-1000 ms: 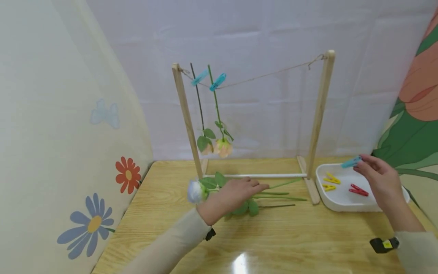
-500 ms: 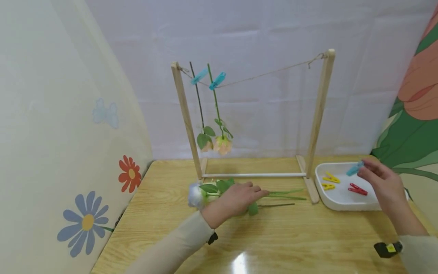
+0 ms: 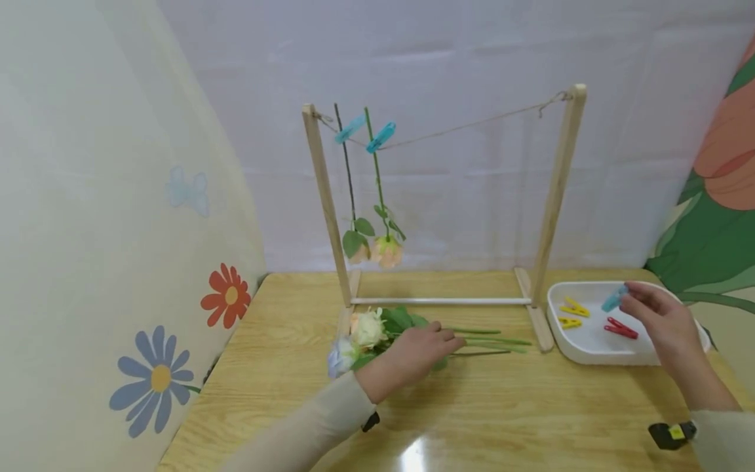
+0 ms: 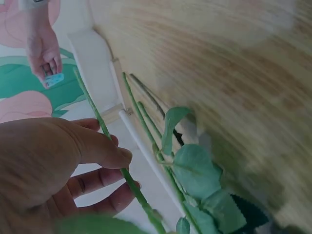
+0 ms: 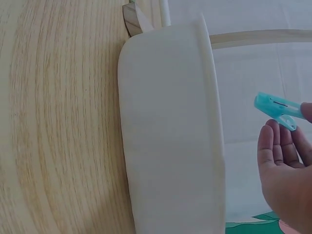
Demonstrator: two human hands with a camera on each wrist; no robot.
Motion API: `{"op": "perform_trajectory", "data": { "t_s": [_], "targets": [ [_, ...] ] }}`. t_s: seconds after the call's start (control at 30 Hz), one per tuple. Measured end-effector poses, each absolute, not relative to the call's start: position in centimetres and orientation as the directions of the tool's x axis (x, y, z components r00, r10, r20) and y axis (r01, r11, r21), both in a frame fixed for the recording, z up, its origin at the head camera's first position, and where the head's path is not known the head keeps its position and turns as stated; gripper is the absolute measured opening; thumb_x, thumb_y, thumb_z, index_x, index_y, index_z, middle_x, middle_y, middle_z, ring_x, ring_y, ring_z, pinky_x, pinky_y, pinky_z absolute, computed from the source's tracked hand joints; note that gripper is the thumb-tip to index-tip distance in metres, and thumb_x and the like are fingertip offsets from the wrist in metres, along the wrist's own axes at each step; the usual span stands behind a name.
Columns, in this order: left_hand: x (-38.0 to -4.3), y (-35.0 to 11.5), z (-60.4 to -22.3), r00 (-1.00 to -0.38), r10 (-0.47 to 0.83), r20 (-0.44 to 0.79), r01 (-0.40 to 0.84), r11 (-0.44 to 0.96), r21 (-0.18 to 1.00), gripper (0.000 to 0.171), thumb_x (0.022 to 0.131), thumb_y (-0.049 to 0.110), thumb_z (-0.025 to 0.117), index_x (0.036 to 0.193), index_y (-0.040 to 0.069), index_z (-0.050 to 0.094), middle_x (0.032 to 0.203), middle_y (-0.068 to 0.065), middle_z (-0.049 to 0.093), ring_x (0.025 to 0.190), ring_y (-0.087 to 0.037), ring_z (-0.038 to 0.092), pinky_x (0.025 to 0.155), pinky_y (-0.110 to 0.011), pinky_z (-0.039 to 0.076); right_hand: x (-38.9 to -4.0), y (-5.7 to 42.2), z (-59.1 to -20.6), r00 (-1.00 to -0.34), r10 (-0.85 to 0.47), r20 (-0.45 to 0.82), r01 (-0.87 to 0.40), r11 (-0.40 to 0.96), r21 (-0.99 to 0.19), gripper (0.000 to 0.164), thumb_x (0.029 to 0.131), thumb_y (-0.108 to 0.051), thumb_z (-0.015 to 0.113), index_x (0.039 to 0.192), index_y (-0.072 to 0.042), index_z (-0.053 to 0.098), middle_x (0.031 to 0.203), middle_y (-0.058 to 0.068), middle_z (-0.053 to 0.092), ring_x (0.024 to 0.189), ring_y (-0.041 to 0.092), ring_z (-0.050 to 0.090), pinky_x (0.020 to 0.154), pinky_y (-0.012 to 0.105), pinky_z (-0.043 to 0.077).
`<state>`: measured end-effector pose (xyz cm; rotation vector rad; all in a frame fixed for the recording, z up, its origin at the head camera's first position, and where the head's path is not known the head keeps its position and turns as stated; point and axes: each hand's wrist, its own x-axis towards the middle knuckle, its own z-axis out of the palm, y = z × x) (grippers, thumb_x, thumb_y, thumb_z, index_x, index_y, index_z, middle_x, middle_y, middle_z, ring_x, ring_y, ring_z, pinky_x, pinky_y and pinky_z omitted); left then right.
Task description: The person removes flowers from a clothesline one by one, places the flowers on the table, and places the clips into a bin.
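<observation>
My left hand (image 3: 409, 357) is over the flowers on the table and pinches a green flower stem (image 4: 139, 195) between thumb and fingers. A cream rose (image 3: 368, 329) and a pale blue flower (image 3: 341, 357) lie to its left, with green leaves (image 4: 197, 170) partly under the hand. Above the white tray (image 3: 580, 356), my right hand (image 3: 669, 328) holds a light blue clothespin (image 5: 275, 106) by its handles. Two peach roses, one of them a fuller rose (image 3: 387, 252), hang head down from the twine (image 3: 466, 126), each stem clipped by a blue clothespin (image 3: 381, 137).
A wooden frame (image 3: 557, 190) with two posts and a white lower bar (image 3: 442, 301) stands behind the flowers. Yellow clothespins (image 3: 575, 308) and a red clothespin (image 3: 620, 328) lie in the tray. Several loose stems (image 3: 495, 342) point right across the table (image 3: 472, 406).
My left hand has shifted slightly right and now has a stem between its fingers; the cream rose has come into sight. My right hand has tilted and lowered the blue clothespin slightly.
</observation>
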<state>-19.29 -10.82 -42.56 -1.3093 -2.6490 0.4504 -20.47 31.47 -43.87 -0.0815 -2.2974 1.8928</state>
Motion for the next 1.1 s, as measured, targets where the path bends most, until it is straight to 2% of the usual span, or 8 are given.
{"op": "perform_trajectory", "data": {
  "t_s": [0.1,0.3,0.6,0.7,0.77,0.87,0.97,1.1],
  "targets": [
    [-19.2,-10.6,-42.8,-0.609,0.793,0.017,0.744,0.579,-0.335,0.053,0.093,0.003,0.071,0.140,0.023,0.057,0.130,0.007,0.065,0.110,-0.011,0.062,0.073,-0.017,0.056,-20.4,31.6,-44.0,-0.985,0.150,0.091,-0.047,0.276,-0.960,0.020,0.100,-0.029,0.065,0.119,-0.035,0.061,0.097,-0.028,0.060,0.084,-0.011,0.061,0.072,0.002,0.046],
    [-19.1,-10.3,-43.1,-0.611,0.792,0.001,0.750,0.580,-0.317,0.050,0.095,0.003,0.068,0.140,0.021,0.057,0.127,0.005,0.064,0.110,-0.012,0.063,0.073,-0.019,0.057,-20.4,31.6,-44.4,-0.986,0.139,0.091,-0.044,0.309,-0.950,0.027,0.101,-0.029,0.063,0.128,-0.029,0.060,0.097,-0.029,0.058,0.086,-0.012,0.059,0.072,0.002,0.045],
    [-19.3,-10.3,-43.5,-0.610,0.792,-0.027,0.756,0.572,-0.318,0.048,0.096,0.005,0.067,0.140,0.021,0.057,0.123,0.004,0.064,0.105,-0.011,0.064,0.068,-0.016,0.056,-20.6,31.7,-44.6,-0.989,0.138,0.050,0.018,0.453,-0.891,0.064,0.102,-0.041,0.059,0.147,0.003,0.045,0.097,-0.034,0.051,0.084,-0.017,0.054,0.070,0.004,0.045],
    [-19.4,-10.2,-43.6,-0.605,0.796,-0.026,0.761,0.568,-0.315,0.047,0.096,0.004,0.067,0.140,0.021,0.058,0.121,0.004,0.064,0.104,-0.011,0.064,0.068,-0.016,0.056,-20.6,31.9,-44.7,-0.990,0.134,0.048,0.028,0.515,-0.857,0.069,0.102,-0.043,0.057,0.148,0.006,0.043,0.106,-0.023,0.056,0.086,-0.016,0.049,0.069,0.005,0.045],
    [-19.4,-10.2,-43.6,-0.605,0.796,-0.031,0.763,0.568,-0.310,0.048,0.096,0.004,0.066,0.140,0.021,0.057,0.122,0.003,0.064,0.104,-0.011,0.064,0.070,-0.016,0.056,-20.7,32.1,-44.9,-0.990,0.130,0.053,0.031,0.573,-0.819,0.070,0.102,-0.045,0.056,0.148,0.007,0.043,0.115,-0.005,0.061,0.091,-0.008,0.050,0.067,0.005,0.044],
    [-19.5,-10.1,-43.6,-0.609,0.792,-0.043,0.765,0.572,-0.296,0.049,0.097,0.003,0.066,0.141,0.021,0.056,0.122,0.003,0.063,0.106,-0.011,0.064,0.070,-0.016,0.056,-20.7,32.3,-45.1,-0.993,0.107,0.057,0.025,0.641,-0.767,0.067,0.104,-0.043,0.054,0.146,0.009,0.044,0.130,0.026,0.056,0.106,0.020,0.056,0.066,0.009,0.042],
    [-19.5,-10.0,-43.7,-0.615,0.787,-0.051,0.764,0.577,-0.289,0.050,0.097,0.004,0.065,0.143,0.022,0.055,0.123,0.003,0.062,0.107,-0.012,0.064,0.068,-0.017,0.056,-20.7,32.4,-45.3,-0.995,0.081,0.063,0.011,0.693,-0.721,0.063,0.105,-0.039,0.053,0.143,0.011,0.045,0.133,0.036,0.052,0.116,0.049,0.051,0.074,0.024,0.048],
    [-19.5,-10.0,-43.8,-0.610,0.791,-0.039,0.762,0.572,-0.304,0.050,0.097,0.004,0.065,0.143,0.023,0.055,0.122,0.004,0.062,0.106,-0.011,0.064,0.063,-0.017,0.055,-20.7,32.4,-45.3,-0.997,0.049,0.063,-0.009,0.715,-0.699,0.060,0.105,-0.035,0.052,0.141,0.013,0.045,0.131,0.039,0.052,0.118,0.055,0.049,0.086,0.056,0.049]
  ]
}}
